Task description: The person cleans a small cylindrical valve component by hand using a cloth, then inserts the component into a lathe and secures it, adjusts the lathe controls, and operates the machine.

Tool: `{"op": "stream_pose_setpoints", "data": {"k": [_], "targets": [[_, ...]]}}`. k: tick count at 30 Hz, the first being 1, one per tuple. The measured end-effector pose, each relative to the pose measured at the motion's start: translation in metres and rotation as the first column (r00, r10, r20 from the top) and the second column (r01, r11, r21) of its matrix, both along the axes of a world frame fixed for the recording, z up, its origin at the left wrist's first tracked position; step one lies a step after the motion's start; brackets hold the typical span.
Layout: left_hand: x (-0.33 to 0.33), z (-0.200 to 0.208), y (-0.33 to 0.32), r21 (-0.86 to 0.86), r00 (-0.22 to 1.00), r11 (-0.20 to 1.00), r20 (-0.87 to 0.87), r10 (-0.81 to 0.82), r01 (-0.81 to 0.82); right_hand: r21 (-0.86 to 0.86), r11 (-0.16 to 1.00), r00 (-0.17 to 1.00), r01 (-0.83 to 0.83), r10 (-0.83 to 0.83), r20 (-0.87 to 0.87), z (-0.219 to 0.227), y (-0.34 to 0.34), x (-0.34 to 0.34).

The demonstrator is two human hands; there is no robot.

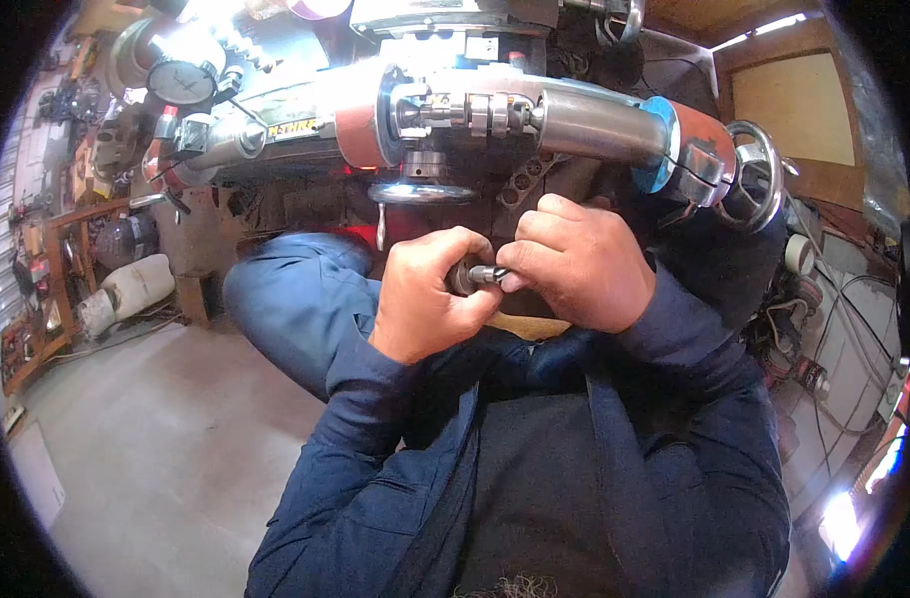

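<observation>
In front of my lap, both hands are closed around one small steel part [483, 274]. It has a thick round body with a dark ring at its left and a narrower, shiny shank toward the right. My left hand [427, 297] wraps the thick body, its thumb below. The thumb and fingers of my right hand [583, 261] pinch the narrow end, hiding its tip. Just beyond the hands is a metalworking machine with a camshaft-like lobed shaft [480, 113] held along it. My hands are apart from the machine.
A chrome handwheel [420, 193] with a downward handle sits close above my left hand. Another handwheel [757, 177] stands at the machine's right end. A dial gauge [181, 82] is at upper left. A whitish jug [138, 282] rests by the left shelving; cables [839, 269] hang at right.
</observation>
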State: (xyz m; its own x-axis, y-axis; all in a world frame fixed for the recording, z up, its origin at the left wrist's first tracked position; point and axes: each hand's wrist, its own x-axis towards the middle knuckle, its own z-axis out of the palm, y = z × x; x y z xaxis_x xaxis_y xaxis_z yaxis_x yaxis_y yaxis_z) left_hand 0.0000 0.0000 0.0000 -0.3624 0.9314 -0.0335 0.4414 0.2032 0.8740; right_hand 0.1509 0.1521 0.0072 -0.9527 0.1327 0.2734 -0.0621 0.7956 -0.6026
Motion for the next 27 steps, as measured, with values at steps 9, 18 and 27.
{"op": "stream_pose_setpoints", "data": {"k": [9,18,27], "targets": [[-0.006,-0.017,0.0,0.149,0.977,0.983,-0.199,-0.078,0.108,-0.057,0.998,0.988,0.026,-0.017,0.153,-0.013,-0.019,0.008],[0.006,-0.023,0.001,0.079,0.965,0.972,0.16,0.209,-0.223,-0.942,0.266,0.974,0.206,0.039,0.224,-0.006,0.001,0.012],[0.005,-0.02,0.002,-0.09,0.912,0.994,0.4,0.088,-0.056,-0.471,0.87,0.974,0.146,-0.044,0.221,-0.009,0.004,0.014]]}}
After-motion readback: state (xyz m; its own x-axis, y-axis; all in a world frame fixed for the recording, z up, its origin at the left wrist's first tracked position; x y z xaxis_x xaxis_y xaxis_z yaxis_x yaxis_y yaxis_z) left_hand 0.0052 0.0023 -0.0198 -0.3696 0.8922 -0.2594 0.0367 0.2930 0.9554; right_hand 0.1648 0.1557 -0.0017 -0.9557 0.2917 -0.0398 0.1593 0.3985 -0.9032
